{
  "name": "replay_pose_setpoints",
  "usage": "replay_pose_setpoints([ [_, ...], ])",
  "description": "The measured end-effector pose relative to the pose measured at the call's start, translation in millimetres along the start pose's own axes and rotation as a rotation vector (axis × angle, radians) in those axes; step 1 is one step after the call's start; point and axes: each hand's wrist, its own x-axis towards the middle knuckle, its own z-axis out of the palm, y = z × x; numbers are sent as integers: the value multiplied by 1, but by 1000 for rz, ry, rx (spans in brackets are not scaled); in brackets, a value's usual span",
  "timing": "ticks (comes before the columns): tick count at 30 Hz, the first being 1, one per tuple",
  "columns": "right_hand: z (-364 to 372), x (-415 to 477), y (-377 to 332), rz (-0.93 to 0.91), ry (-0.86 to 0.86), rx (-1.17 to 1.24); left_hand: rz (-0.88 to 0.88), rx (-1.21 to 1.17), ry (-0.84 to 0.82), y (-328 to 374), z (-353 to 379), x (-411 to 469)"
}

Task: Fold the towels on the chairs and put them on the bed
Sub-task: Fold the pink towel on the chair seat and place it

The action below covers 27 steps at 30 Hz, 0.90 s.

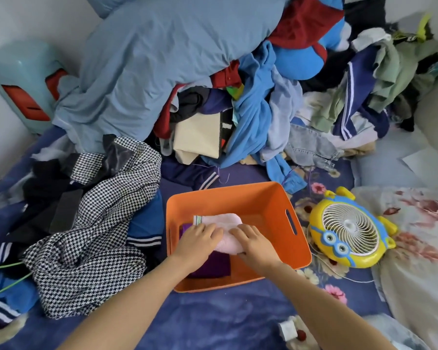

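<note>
**Surroundings.** The bed (pixel 213 319), under a dark blue flowered sheet, fills the view in front of you.
- A heap of clothes (pixel 263 109) lies across its far side, with a blue-grey pillow (pixel 162 51) on top at the left.
- A houndstooth garment (pixel 99 223) sprawls to your left, its edge just beside the bin.
- A yellow fan (pixel 349 228) lies face up to your right, close to the bin's handle side.
- A floral quilt (pixel 415 236) lies beyond the fan.
- A teal plastic stool (pixel 23 79) stands at the far left against the wall.
- Nothing lies between your arms and the bin.

**Container.** One orange bin (pixel 238 195), open-topped, sits on the bed with slot handles in its walls.
- A pink towel (pixel 220 221), folded, lies uppermost.
- A purple towel (pixel 213 266), folded, lies beneath it and shows at the near and left edges.
- The right part of the bin floor is bare.

**Hands.** Both reach down into the bin, forearms angled in from below.
- Your left hand (pixel 200 238) lies palm down on the left end of the pink towel, fingers nearly straight and pressing, gripping nothing.
- Your right hand (pixel 253 245) lies palm down on its right end, fingers extended and flat on the cloth, fingertips close to those of the left.
</note>
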Motion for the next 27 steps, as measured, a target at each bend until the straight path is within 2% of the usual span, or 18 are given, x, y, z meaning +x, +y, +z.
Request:
replay_pose_setpoints([
  [3,16,28,12,-5,-18,18,-37,21,-8,-11,25,11],
  [5,33,46,15,10,-89,-5,-101,2,-56,-17,46,13],
  [7,49,52,19,72,-294,-72,-200,-7,-198,-16,55,9],
  [9,65,54,20,97,-502,-138,-235,12,-424,-11,70,1],
  [11,77,52,21,142,-609,-129,-239,-2,-551,-5,80,-9],
  [16,74,50,27,244,-605,-63,-274,-34,-571,-4,81,-17],
  [27,28,17,7,357,-447,-45,-286,-18,-439,-1,37,-26],
])
